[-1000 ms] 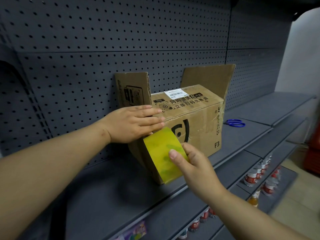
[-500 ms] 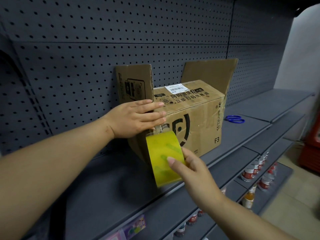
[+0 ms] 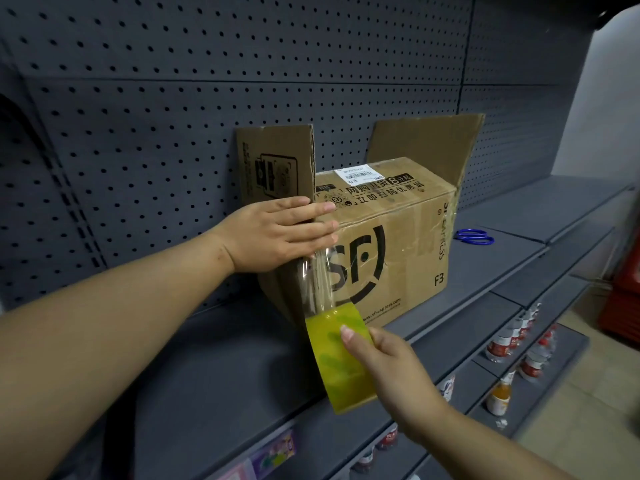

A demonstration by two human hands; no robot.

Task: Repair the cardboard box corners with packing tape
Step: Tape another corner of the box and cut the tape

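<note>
A brown cardboard box (image 3: 398,244) with black print stands on a grey shelf (image 3: 214,358), two flaps raised at its back. My left hand (image 3: 277,233) lies flat on the box's near top corner, fingers together, pinning the tape's end. A clear strip of tape (image 3: 317,282) runs from under that hand down along the box's near vertical edge to a yellowish roll of packing tape (image 3: 337,355). My right hand (image 3: 384,362) grips the roll from the right, below the box's bottom corner and in front of the shelf edge.
Blue-handled scissors (image 3: 474,236) lie on the shelf right of the box. A dark pegboard wall (image 3: 207,81) backs the shelves. Lower shelves at right hold several small bottles (image 3: 519,351). A red object (image 3: 623,292) stands at the far right edge.
My right hand has pulled the roll down and away from the box, drawing out a longer clear strip. My left hand stays pressed on the top corner.
</note>
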